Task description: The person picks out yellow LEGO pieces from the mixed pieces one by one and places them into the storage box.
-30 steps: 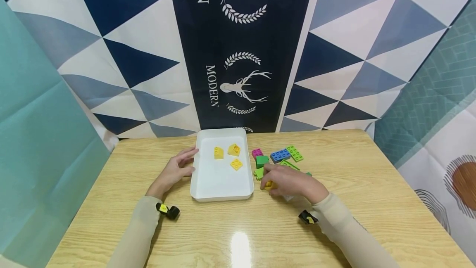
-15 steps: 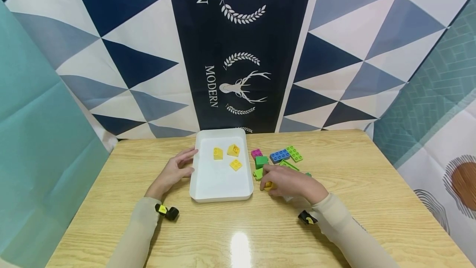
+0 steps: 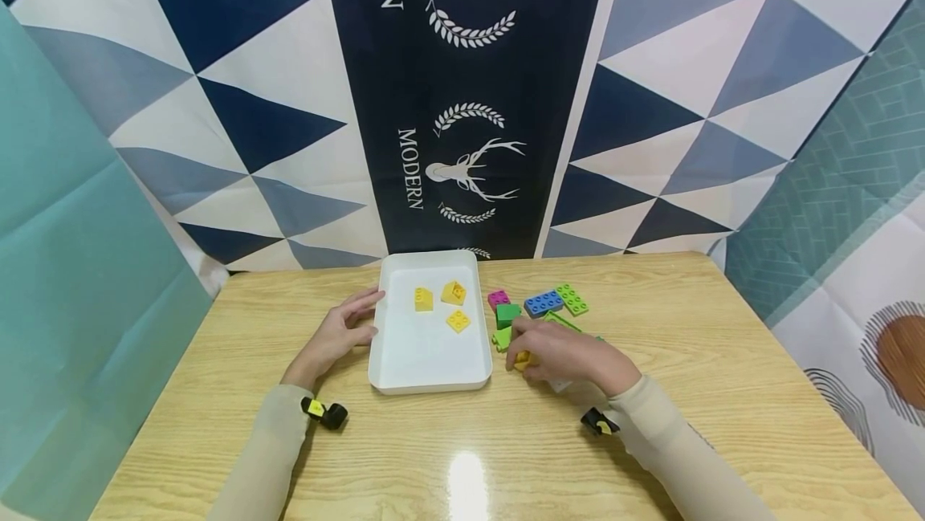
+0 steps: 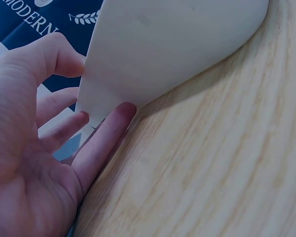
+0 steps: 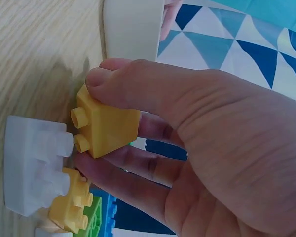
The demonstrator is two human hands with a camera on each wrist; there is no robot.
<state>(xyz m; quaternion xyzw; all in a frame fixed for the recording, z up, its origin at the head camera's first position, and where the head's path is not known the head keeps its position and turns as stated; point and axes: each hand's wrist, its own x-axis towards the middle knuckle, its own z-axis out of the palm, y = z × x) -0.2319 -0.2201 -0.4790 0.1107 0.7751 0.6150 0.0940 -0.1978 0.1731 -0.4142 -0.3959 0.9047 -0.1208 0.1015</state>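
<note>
A yellow toy building brick [image 5: 111, 123] with a sloped side and two studs is pinched between the thumb and fingers of my right hand [image 3: 564, 351], just right of the white tray [image 3: 426, 387]. In the head view much of that brick hides behind the fingers. My left hand [image 3: 334, 338] rests its extended fingers against the outside of the tray's left wall, as the left wrist view also shows. Inside the tray lie a sloped yellow brick [image 3: 423, 299], another yellow brick [image 3: 454, 292] tipped over, and a flat yellow brick [image 3: 458, 321].
Beyond my right hand lie a magenta brick [image 3: 499, 299], a dark green brick [image 3: 507, 314], a blue brick [image 3: 543, 303] and a lime brick [image 3: 572, 299]. A whitish brick [image 5: 32, 168] and another yellow brick [image 5: 69, 205] stand close by my right fingers.
Both hands stay almost in place. The yellow brick in my right hand turns slightly between the fingers.
</note>
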